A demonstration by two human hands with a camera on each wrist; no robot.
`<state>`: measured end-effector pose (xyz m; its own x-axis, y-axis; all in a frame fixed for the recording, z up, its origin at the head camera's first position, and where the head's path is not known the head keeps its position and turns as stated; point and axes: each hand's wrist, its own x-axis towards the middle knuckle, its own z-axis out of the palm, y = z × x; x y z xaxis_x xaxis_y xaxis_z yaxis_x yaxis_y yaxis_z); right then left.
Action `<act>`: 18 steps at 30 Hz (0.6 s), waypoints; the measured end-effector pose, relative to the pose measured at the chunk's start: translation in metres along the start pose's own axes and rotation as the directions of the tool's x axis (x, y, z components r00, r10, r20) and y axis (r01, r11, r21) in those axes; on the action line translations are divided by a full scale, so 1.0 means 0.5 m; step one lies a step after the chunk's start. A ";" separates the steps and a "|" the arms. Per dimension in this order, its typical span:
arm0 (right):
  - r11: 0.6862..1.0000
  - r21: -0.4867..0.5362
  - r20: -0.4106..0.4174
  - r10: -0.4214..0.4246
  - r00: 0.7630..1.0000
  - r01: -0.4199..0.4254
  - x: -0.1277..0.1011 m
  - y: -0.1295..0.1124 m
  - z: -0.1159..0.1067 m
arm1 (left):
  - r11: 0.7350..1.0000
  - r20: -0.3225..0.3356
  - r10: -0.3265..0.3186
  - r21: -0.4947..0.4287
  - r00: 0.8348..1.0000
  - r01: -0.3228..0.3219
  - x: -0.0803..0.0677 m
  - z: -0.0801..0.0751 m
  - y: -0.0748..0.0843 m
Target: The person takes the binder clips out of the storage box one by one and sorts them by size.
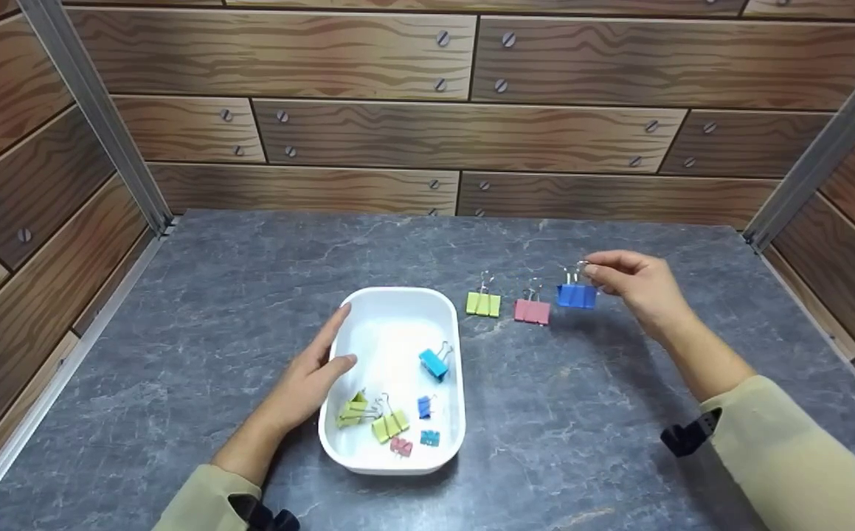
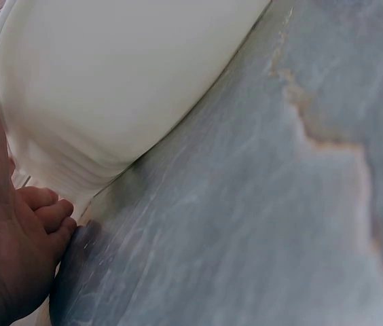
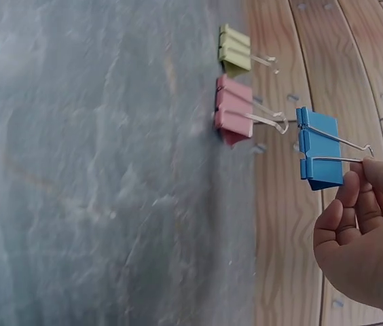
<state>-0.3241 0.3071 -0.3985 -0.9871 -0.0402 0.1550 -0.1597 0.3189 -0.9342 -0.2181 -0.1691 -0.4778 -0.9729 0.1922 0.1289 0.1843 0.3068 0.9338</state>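
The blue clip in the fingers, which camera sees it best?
The right wrist view: the blue clip fills it close up, its wire handles pinched by the right hand. The head view shows it small; the left wrist view misses it.

I see loose beige fabric sleeves [image 1: 788, 450] at the lower corners of the head view, with black wrist straps [image 1: 689, 435] at each cuff.

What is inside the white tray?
The white tray holds six binder clips: two green, three blue, one small pink. The left hand rests on its rim, covering nothing inside.
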 end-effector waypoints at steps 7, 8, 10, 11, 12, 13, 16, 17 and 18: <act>0.997 -0.051 0.013 0.056 0.998 -0.055 -0.004 0.014 -0.010 | 1.000 -0.004 -0.003 0.001 1.000 0.003 0.001 0.000 -0.001; 0.997 -0.054 0.015 0.063 0.998 -0.062 -0.004 0.015 -0.010 | 1.000 -0.005 -0.005 0.003 1.000 0.005 0.000 0.000 -0.001; 0.996 -0.056 0.019 0.072 0.997 -0.071 -0.004 0.019 -0.010 | 1.000 -0.007 -0.010 0.007 1.000 0.010 0.000 0.000 0.000; 0.996 -0.056 0.019 0.076 0.997 -0.075 -0.004 0.021 -0.010 | 1.000 -0.007 -0.011 0.007 1.000 0.011 0.000 0.000 0.000; 0.995 -0.056 0.021 0.078 0.997 -0.077 -0.004 0.024 -0.010 | 1.000 -0.007 -0.011 0.008 1.000 0.012 -0.001 0.000 0.001; 0.995 -0.056 0.023 0.079 0.997 -0.078 -0.004 0.027 -0.010 | 1.000 -0.006 -0.011 0.008 1.000 0.011 -0.001 0.000 0.002; 0.995 -0.064 0.023 0.084 0.996 -0.082 -0.005 0.034 -0.012 | 1.000 -0.004 -0.005 0.006 1.000 0.005 0.000 0.000 0.003; 0.994 -0.068 0.023 0.085 0.996 -0.083 -0.005 0.037 -0.013 | 1.000 -0.002 -0.003 0.005 1.000 0.003 0.000 0.000 0.003; 0.994 -0.071 0.025 0.085 0.996 -0.083 -0.005 0.040 -0.013 | 1.000 -0.002 -0.002 0.007 1.000 0.002 0.000 0.000 0.003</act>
<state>-0.3249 0.3198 -0.4152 -0.9971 -0.0362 0.0667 -0.0755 0.3873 -0.9189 -0.2180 -0.1687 -0.4766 -0.9736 0.1894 0.1275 0.1830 0.3134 0.9318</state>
